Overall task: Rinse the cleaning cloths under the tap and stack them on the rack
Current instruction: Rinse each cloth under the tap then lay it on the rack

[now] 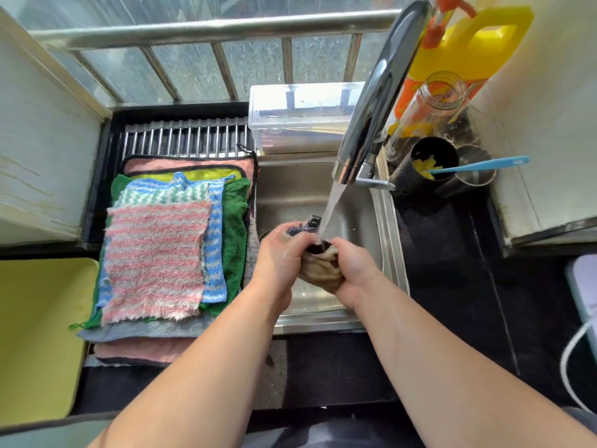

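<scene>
Over the steel sink [387, 253], my left hand [281, 257] and my right hand [353, 273] both grip a bunched tan cloth [321, 270] with a dark edge. Water runs from the chrome tap [378, 101] onto the cloth between my hands. Left of the sink, a metal roll-up rack [184, 137] carries a stack of several flat cloths; a pink-and-white striped cloth [155, 257] lies on top, with blue-striped, green, yellow, pink and grey ones under it.
A clear plastic box [300, 118] stands behind the sink. At the right are a yellow jug [465, 43], a glass jar [429, 105] and a black holder [429, 169] with a blue-handled tool. A yellow board [38, 334] lies at the left.
</scene>
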